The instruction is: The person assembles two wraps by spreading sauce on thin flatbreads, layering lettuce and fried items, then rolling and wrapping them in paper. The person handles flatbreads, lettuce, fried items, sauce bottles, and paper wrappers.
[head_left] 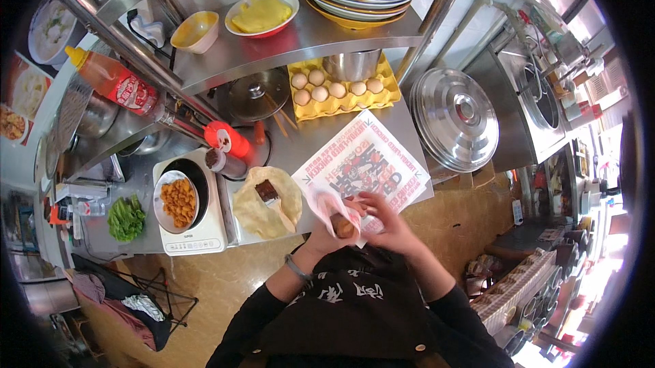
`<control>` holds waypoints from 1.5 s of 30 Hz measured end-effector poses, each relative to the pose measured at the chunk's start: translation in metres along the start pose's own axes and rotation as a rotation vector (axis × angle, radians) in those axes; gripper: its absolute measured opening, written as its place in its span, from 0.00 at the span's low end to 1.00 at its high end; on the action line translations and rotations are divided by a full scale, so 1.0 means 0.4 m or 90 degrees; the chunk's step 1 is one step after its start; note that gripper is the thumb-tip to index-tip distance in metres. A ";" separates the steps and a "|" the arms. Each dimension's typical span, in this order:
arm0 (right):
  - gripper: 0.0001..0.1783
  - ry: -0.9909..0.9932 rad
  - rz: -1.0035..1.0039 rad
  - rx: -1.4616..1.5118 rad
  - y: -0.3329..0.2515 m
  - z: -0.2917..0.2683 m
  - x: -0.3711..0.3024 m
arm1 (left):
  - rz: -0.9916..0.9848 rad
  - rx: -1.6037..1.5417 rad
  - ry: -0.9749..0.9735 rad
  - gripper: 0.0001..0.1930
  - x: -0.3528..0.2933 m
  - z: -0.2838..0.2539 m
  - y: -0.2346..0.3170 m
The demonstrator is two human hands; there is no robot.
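Mid-frame, our left hand (321, 240) clamps one wrapper (328, 204); we can't tell if our right hand (391, 229) grips; seven eggs (337, 91) show upper-centre.

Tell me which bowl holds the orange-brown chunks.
The white bowl over the black pan, left of the flatbread; only it holds them, unlike the bowls on the shelf.

Rows of red lettering are bordering the white paper sheet (372, 153) on the worktop (310, 137), with larger dark lettering filling its middle, and big white characters are standing across the black apron (355, 313). White lettering is showing on the red label (132, 91) of the orange sauce bottle (102, 73), and small dark lettering is marking the white induction cooker (201, 238).
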State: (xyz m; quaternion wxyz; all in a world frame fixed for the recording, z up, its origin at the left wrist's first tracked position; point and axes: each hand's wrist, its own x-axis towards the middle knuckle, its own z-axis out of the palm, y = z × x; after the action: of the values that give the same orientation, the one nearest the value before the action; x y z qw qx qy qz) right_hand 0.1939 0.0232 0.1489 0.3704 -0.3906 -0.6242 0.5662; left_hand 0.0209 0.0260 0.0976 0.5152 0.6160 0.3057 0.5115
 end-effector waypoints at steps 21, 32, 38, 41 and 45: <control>0.07 0.356 -0.039 -0.120 -0.212 -0.183 0.241 | -0.553 -0.624 -0.247 0.21 0.083 -0.093 0.069; 0.20 -0.194 -0.554 -0.950 -0.115 -0.115 0.148 | -0.787 -0.657 -0.376 0.19 0.082 -0.101 0.108; 0.11 -0.133 -0.599 -0.839 -0.093 -0.152 0.136 | -0.801 -0.651 -0.438 0.19 0.063 -0.124 0.110; 0.09 -0.296 -0.503 -0.883 -0.107 -0.152 0.121 | -0.804 -0.558 -0.496 0.21 0.060 -0.135 0.101; 0.07 -0.485 -0.274 -0.884 -0.121 -0.148 0.108 | -0.715 -0.230 -0.570 0.25 0.074 -0.142 0.079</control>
State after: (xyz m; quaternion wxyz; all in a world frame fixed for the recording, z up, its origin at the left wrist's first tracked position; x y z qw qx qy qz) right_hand 0.2259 0.0846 0.2029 -0.0921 -0.1834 -0.9768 0.0612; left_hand -0.0289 0.0622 0.1339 0.8679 0.4223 0.2465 -0.0872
